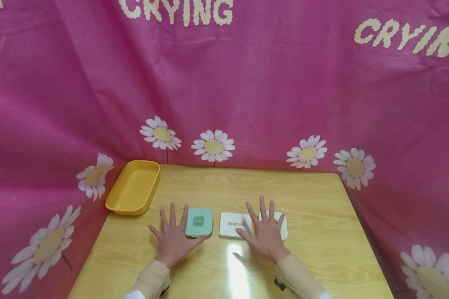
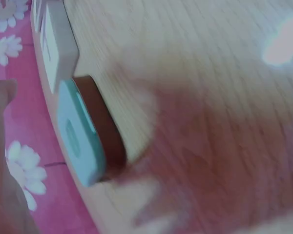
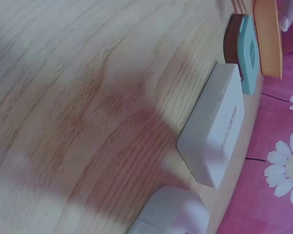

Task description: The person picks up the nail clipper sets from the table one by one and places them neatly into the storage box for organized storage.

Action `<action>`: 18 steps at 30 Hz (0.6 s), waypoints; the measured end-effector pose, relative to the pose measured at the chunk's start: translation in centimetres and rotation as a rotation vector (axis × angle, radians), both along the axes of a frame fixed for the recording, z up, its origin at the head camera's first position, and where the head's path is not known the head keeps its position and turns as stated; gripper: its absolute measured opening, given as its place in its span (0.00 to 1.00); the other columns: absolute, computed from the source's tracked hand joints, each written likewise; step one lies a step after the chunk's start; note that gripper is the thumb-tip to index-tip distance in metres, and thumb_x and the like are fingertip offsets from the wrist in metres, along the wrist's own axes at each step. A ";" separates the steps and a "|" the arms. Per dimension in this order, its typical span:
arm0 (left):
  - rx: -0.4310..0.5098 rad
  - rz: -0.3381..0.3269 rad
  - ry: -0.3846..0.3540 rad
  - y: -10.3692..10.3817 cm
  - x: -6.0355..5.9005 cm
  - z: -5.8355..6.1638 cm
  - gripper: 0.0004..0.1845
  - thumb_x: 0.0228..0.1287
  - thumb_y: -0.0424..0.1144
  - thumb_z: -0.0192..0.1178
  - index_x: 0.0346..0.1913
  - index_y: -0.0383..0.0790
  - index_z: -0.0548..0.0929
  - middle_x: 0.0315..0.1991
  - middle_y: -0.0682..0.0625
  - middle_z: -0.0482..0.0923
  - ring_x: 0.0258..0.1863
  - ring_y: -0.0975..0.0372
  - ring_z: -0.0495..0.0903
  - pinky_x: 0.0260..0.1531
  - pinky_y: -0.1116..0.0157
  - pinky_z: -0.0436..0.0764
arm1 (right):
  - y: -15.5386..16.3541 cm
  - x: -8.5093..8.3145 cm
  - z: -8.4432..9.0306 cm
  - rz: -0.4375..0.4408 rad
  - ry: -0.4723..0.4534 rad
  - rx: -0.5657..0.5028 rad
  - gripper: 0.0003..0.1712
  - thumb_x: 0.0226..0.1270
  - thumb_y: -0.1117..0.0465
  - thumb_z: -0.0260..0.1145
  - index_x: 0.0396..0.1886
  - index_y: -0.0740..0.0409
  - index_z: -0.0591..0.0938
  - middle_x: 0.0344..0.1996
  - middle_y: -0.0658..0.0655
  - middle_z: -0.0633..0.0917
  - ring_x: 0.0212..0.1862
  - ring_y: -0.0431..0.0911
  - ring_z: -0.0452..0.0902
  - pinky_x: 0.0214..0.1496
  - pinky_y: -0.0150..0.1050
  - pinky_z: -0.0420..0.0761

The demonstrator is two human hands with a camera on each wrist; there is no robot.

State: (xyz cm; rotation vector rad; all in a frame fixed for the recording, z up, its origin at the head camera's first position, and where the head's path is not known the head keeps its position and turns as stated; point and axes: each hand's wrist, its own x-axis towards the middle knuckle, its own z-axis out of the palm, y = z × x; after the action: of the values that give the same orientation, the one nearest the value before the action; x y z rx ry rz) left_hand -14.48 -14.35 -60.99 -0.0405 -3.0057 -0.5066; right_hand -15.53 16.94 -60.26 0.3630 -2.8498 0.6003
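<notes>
My left hand (image 1: 173,238) lies flat on the wooden table (image 1: 321,207) with its fingers spread, holding nothing. Its forefinger and thumb flank a small mint-green case (image 1: 198,222), which shows blurred in the left wrist view (image 2: 80,131). My right hand (image 1: 265,234) is also flat and spread. Its fingers reach over the right end of a white box (image 1: 232,225) marked MANICURE and over a white rounded case (image 1: 282,226). The right wrist view shows the white box (image 3: 215,126), the rounded case (image 3: 171,212) and the mint case (image 3: 248,53) in a row.
An empty yellow tray (image 1: 134,187) sits at the table's back left corner and juts over the edge; it also shows in the right wrist view as the tray (image 3: 268,34). A pink daisy-print cloth (image 1: 247,83) hangs behind and around the table.
</notes>
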 end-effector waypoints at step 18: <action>0.140 0.101 -0.002 -6.2 -0.6 -0.9 0.60 0.58 0.71 0.68 0.85 0.46 0.53 0.84 0.30 0.36 0.80 0.29 0.29 0.61 0.14 0.32 | -3.6 -5.6 -0.4 0.260 0.147 -0.338 0.46 0.70 0.47 0.70 0.83 0.54 0.64 0.82 0.67 0.57 0.82 0.70 0.45 0.73 0.81 0.51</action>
State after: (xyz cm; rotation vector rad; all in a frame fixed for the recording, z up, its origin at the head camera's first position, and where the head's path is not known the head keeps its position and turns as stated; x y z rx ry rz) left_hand -15.07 -20.54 -61.85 0.1217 -2.9470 -0.7045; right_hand -21.14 13.37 -60.62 0.6897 -2.5177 1.0389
